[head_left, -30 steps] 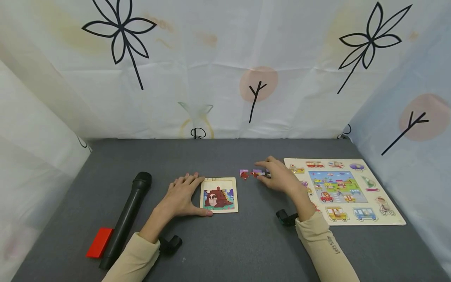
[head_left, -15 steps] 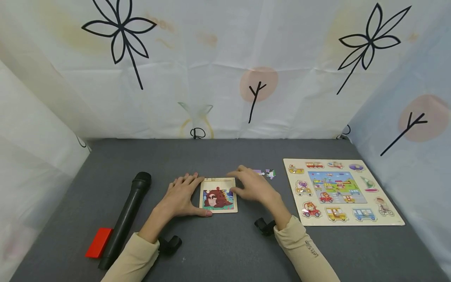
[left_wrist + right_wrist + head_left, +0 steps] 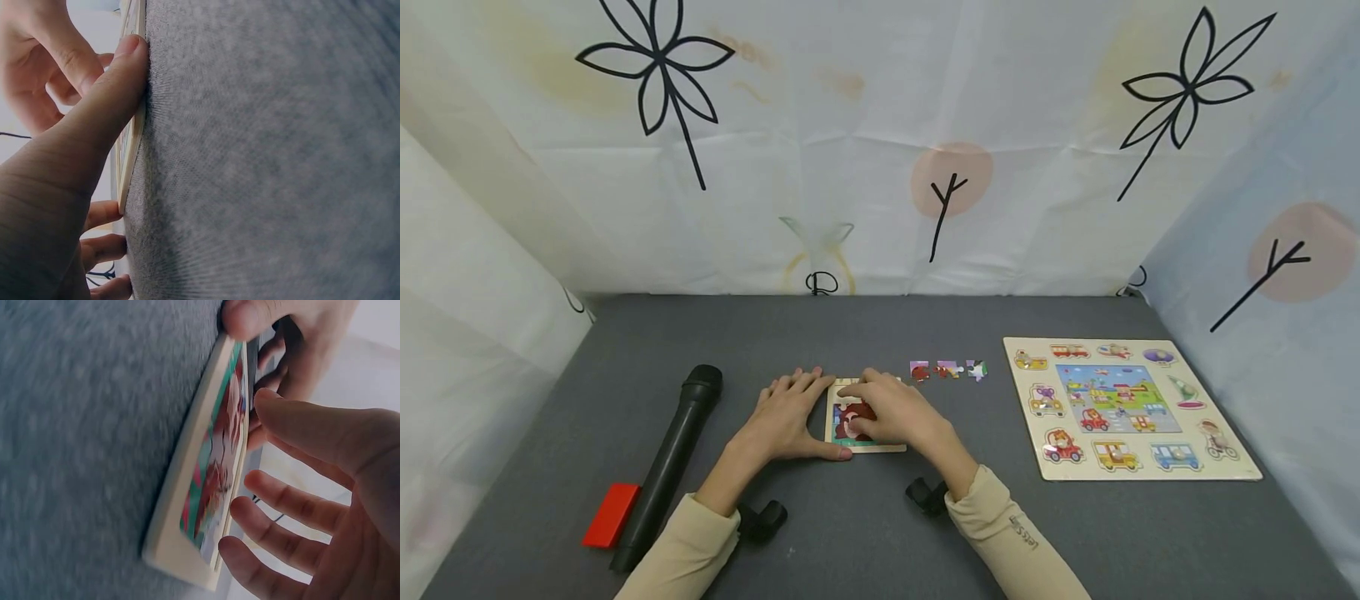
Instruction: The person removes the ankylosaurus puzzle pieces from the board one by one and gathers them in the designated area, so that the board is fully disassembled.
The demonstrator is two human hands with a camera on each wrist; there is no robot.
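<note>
The small wooden puzzle frame (image 3: pixel 880 448) lies flat on the dark table (image 3: pixel 820 525), between the two hands. At its left side is the left hand (image 3: pixel 790 421), spread wide: the thumb touches the near edge and the fingers reach along the left edge, so it seems to steady the frame. The right hand (image 3: pixel 891 408) is above the frame, with thumb and fingers apart and loosely bent; I see nothing held in it, though its index fingertip is hidden in the right wrist view.

As for progress, the lower part of the animal picture (image 3: pixel 219 450) is put together inside the frame. At its far side a pale strip shows, which I judge not filled. Three loose jigsaw pieces (image 3: pixel 950 368) lie in a row beyond the frame and to its right; probably these are what is left. Farther right of the frame is a vehicle puzzle board (image 3: pixel 1213 468).
</note>
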